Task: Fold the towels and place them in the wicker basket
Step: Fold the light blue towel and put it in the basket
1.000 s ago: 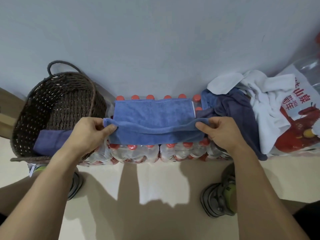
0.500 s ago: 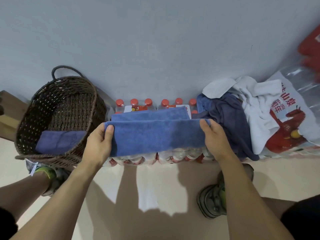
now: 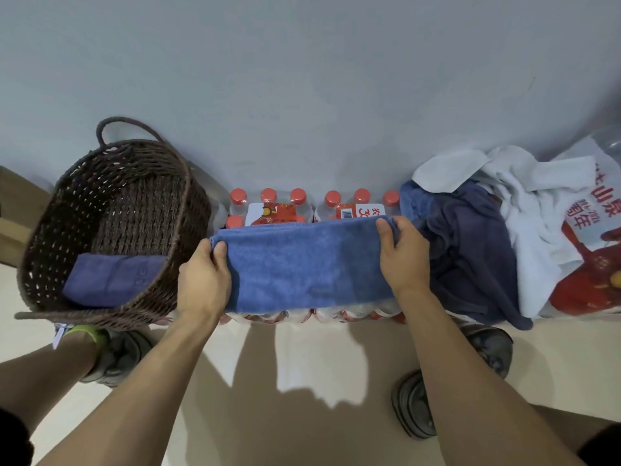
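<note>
Blue towel [image 3: 305, 264] lengthwise left-right, ends pinched by left hand [image 3: 205, 280] and right hand [image 3: 403, 260].

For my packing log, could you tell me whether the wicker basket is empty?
Not empty: the wicker basket holds one folded purple-blue towel on its floor.

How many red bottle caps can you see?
7 red caps show clearly: six in a back row, one nearer. The blue towel probably hides more.
</note>
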Demonstrator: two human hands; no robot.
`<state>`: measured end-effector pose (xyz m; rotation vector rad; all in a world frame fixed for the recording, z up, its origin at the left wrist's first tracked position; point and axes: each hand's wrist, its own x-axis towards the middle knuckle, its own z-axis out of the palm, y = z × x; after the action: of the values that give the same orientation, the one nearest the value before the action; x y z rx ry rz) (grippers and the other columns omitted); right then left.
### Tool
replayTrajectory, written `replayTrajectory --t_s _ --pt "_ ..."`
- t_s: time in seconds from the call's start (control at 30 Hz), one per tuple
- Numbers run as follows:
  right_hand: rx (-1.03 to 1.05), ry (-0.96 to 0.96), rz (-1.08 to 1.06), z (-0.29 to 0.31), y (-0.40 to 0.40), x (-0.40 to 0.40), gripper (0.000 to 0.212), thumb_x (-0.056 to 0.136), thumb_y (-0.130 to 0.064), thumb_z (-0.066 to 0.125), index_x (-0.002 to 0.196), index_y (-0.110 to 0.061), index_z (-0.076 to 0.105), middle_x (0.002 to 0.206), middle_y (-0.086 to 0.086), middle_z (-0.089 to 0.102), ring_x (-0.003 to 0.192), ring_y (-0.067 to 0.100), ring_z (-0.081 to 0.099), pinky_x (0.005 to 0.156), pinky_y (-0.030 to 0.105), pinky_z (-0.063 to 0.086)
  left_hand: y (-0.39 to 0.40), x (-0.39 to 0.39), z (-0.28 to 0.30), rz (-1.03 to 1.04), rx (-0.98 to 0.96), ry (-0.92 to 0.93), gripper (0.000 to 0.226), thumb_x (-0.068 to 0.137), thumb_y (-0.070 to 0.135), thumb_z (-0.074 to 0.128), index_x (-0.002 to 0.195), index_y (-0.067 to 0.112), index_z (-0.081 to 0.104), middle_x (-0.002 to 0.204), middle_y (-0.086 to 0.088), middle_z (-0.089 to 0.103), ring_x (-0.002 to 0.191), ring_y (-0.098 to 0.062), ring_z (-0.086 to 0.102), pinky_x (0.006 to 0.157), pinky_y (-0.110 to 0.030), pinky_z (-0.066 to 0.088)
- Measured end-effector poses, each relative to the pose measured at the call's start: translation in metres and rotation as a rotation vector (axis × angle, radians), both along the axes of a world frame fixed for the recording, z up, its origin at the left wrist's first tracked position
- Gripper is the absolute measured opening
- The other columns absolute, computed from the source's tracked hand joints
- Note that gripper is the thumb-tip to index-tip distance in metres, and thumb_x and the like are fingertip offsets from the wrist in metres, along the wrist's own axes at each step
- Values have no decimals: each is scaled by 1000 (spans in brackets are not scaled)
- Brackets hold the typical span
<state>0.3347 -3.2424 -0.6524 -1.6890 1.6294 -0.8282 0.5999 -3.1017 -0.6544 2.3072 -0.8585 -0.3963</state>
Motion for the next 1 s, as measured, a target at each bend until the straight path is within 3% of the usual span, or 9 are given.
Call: replayTrajectory --t_s 0.07,0.27,0.43,0.7,0.87,1.0 --pt "-2 53 -3 -6 -7 10 30 100 -44 46 97 -18 61 77 0 64 70 18 58 62 26 40 -8 3 -3 4 27 -5 26 102 37 37 87 18 46 80 -14 58 71 -33 48 68 -37 36" --pt "73 283 12 -19 -29 16 34 101 -42 45 89 -12 53 86 13 64 81 33 62 63 33 41 -24 2 -11 42 105 -11 21 103 35 35 100 14 40 97 -26 61 88 -46 58 76 -48 45" --pt "104 385 -80 -23 -31 26 41 104 -43 37 108 -6 55 102 21 67 93 41 63 74 41 48 -39 7 -11 55 147 -57 25 104 31 36 106 7 39 104 -32 61 96 -52 57 74 -46 39" --pt "194 436 -135 -11 -31 37 47 102 -47 38 115 -5 53 110 21 65 101 41 62 72 38 39 -48 9 -5 46 267 -49 38 102 34 40 118 -1 39 112 -31 61 103 -48 59 82 -47 45" --pt "258 354 -98 4 -29 28 60 97 -52 48 124 2 50 122 24 60 111 41 58 80 39 46 -17 -12 4 56 51 -2 34 95 33 56 111 7 41 100 -22 65 90 -43 63 77 -43 50" --pt "268 367 -145 20 -6 21 63 91 -43 60 132 1 41 128 23 56 116 42 56 87 44 48 23 -37 2 98 -144 -103 37 86 32 67 111 12 48 103 -9 58 97 -31 56 85 -44 48"
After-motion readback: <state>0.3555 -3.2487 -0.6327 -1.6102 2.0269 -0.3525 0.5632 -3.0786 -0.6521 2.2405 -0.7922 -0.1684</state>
